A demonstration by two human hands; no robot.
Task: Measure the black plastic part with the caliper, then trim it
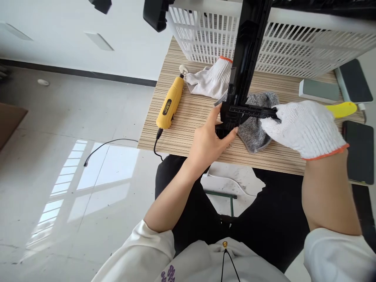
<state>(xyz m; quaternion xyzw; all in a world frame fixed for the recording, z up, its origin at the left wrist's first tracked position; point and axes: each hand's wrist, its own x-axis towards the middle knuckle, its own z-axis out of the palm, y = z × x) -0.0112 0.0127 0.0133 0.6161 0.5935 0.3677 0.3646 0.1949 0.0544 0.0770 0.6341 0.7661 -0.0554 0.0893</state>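
Observation:
My bare left hand (209,138) pinches the jaw end of a black caliper (249,111) with thumb and fingers, near the front of the striped wooden table (188,117). My right hand (302,127), in a white knit glove with an orange cuff, grips the caliper's beam from the right. The caliper lies across a grey glove (254,131). A black upright stand (248,51) rises just behind the caliper's head.
A yellow rotary tool (170,103) with a black cord lies at the table's left. A white glove (210,80) sits behind it. A white slatted basket (279,43) fills the back. Phones (360,150), a grey block (320,91) and a yellow handle (342,109) lie right.

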